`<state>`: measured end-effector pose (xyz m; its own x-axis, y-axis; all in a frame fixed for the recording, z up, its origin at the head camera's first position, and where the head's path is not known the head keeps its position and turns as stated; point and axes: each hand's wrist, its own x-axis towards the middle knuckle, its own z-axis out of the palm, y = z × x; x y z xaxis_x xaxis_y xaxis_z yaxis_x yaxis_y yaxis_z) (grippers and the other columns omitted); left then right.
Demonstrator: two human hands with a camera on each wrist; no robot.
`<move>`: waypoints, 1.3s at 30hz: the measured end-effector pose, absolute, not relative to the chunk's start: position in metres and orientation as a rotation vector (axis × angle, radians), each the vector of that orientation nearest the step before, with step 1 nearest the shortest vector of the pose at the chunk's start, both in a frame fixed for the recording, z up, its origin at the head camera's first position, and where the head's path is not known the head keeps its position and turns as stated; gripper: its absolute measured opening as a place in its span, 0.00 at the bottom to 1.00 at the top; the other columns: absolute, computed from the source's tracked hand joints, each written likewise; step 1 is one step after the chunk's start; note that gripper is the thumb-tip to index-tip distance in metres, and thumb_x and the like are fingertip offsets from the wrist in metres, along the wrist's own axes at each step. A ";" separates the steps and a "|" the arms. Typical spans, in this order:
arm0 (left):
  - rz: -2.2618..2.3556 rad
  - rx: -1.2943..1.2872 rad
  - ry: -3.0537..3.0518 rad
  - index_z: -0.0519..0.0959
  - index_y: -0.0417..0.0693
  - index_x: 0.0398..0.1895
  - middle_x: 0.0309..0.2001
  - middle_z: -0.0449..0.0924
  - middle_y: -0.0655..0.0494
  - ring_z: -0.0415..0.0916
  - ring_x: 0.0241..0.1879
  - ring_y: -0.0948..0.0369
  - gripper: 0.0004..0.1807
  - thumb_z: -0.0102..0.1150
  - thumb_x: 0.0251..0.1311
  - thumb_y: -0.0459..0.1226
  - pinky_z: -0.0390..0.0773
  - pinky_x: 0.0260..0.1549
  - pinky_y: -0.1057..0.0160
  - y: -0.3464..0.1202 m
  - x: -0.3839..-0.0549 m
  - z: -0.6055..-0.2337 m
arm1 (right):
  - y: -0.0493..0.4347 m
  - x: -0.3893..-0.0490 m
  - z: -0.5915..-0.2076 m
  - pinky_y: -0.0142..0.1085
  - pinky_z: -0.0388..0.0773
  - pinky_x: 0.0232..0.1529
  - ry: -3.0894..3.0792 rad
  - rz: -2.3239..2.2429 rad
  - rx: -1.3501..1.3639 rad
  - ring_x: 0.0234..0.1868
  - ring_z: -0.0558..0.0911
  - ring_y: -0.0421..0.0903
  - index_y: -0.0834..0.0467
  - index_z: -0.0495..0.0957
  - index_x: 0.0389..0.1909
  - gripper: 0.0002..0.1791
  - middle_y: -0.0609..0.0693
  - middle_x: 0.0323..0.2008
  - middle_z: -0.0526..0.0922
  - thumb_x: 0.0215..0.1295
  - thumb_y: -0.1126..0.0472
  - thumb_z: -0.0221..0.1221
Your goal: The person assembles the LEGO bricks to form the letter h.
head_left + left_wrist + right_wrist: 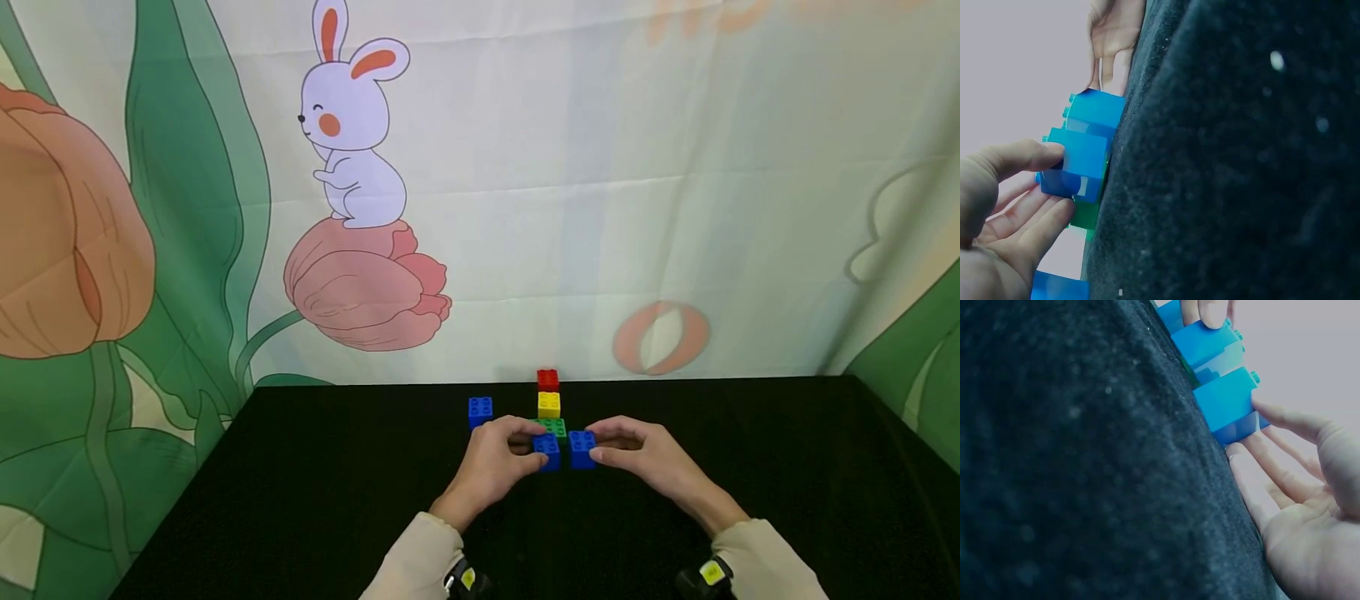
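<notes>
My left hand pinches a blue toy brick between thumb and fingers, its studs facing up. Opposite it, my right hand grips a second blue brick by its right side, thumb on the near face and fingers behind. A narrow gap parts the two blue bricks in the head view. Just behind them lies a green brick, partly covered by the left hand and its brick. In the left wrist view the left thumb presses the near face of the held blue brick.
Beyond the green brick, a yellow brick and a red brick line up toward the table's back edge. Another blue brick sits left of them, behind the left hand. Black cloth covers the table; a printed curtain hangs behind.
</notes>
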<state>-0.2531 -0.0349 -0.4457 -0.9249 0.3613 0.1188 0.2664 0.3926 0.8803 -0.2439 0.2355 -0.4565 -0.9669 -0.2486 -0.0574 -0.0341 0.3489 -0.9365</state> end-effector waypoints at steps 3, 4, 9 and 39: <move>1.574 0.575 2.552 0.86 0.46 0.53 0.56 0.84 0.49 0.86 0.50 0.55 0.14 0.74 0.65 0.33 0.87 0.51 0.55 -0.034 -0.252 -0.443 | 0.235 -0.244 -0.457 0.50 0.83 0.58 2.414 -1.674 -0.248 0.56 0.84 0.51 0.59 0.78 0.65 0.28 0.54 0.57 0.84 0.69 0.51 0.70; 1.573 0.577 2.556 0.86 0.46 0.53 0.56 0.84 0.50 0.86 0.50 0.55 0.14 0.74 0.65 0.34 0.87 0.51 0.55 -0.034 -0.252 -0.442 | 0.235 -0.244 -0.457 0.50 0.83 0.58 2.413 -1.676 -0.248 0.56 0.84 0.51 0.59 0.78 0.65 0.28 0.54 0.57 0.84 0.69 0.51 0.70; 1.599 0.595 2.556 0.86 0.46 0.54 0.56 0.84 0.50 0.86 0.51 0.55 0.14 0.74 0.66 0.33 0.86 0.52 0.55 -0.035 -0.251 -0.438 | 0.236 -0.244 -0.457 0.50 0.82 0.58 2.413 -1.684 -0.256 0.57 0.84 0.52 0.59 0.78 0.65 0.28 0.55 0.58 0.84 0.69 0.52 0.70; 1.559 0.782 2.597 0.86 0.47 0.57 0.59 0.84 0.52 0.85 0.55 0.57 0.16 0.73 0.68 0.35 0.84 0.56 0.59 -0.014 -0.258 -0.408 | 0.240 -0.246 -0.463 0.48 0.82 0.59 2.374 -1.718 -0.287 0.59 0.84 0.53 0.59 0.78 0.66 0.28 0.57 0.59 0.84 0.69 0.52 0.70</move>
